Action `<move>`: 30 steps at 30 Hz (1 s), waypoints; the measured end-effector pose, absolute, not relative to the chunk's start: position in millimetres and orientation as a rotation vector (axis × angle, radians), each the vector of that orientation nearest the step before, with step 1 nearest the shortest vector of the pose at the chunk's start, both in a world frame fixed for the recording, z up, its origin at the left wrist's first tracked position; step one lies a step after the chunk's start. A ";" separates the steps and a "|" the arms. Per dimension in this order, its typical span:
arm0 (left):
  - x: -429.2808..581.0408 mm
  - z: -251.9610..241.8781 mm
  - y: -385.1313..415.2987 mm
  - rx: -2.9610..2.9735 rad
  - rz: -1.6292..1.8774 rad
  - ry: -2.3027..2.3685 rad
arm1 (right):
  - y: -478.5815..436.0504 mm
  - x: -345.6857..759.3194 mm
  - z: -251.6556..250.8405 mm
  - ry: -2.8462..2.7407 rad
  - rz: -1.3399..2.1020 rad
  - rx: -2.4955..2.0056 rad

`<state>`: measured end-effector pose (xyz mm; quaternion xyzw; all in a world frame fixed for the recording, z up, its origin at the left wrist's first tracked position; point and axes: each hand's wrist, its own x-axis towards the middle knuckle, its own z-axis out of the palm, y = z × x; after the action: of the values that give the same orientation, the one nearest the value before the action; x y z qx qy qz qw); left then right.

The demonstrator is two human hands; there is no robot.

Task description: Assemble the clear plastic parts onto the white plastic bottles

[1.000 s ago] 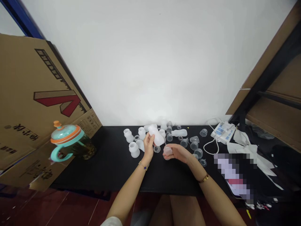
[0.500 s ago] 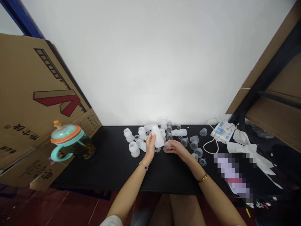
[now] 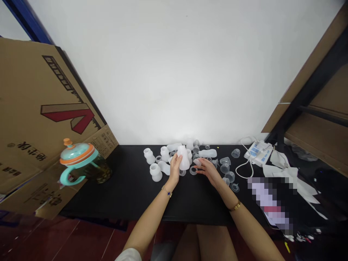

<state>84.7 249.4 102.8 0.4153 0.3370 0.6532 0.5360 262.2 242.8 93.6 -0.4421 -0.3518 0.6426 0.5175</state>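
My left hand (image 3: 174, 168) is wrapped round a white bottle (image 3: 184, 159), which stands narrow end up and slightly tilted. A small translucent cap (image 3: 197, 162) is pinched in the fingers of my right hand (image 3: 208, 170). Just below those fingertips, a clear ring (image 3: 193, 170) lies on the black table (image 3: 130, 192); whether the lower fingers touch it I cannot tell. Partly behind the bottle's base sits another clear round piece (image 3: 182, 173). Several more white bottles, such as one upright white bottle (image 3: 156, 173), are on the left side.
Several clear plastic cups (image 3: 230, 176) are scattered to the right. Beyond them lie a power strip (image 3: 258, 152) with a white cable, torn white paper (image 3: 281, 170) and a pixelated phone-like object (image 3: 269, 203). A teal-lidded jug (image 3: 81, 161) stands left, by a cardboard box (image 3: 24, 94).
My right hand has lifted the translucent cap up from the clear ring, which now shows by itself on the table. My left hand still holds the bottle, turned a little more upright.
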 end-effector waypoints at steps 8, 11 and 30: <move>88.8 111.2 242.1 1.049 1.522 0.804 | 240.6 263.2 101.9 -0.796 1.459 -1.019; 89.8 112.3 240.9 1.069 1.502 0.819 | 240.6 264.3 103.2 -0.757 1.445 -0.998; 93.8 106.6 242.1 1.229 1.372 0.823 | 241.0 267.2 105.9 -0.628 1.482 -0.866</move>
<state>93.8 242.1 106.6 0.5154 0.3453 0.5756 0.5327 267.2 241.0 105.9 -0.3751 -0.2722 0.6421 0.6106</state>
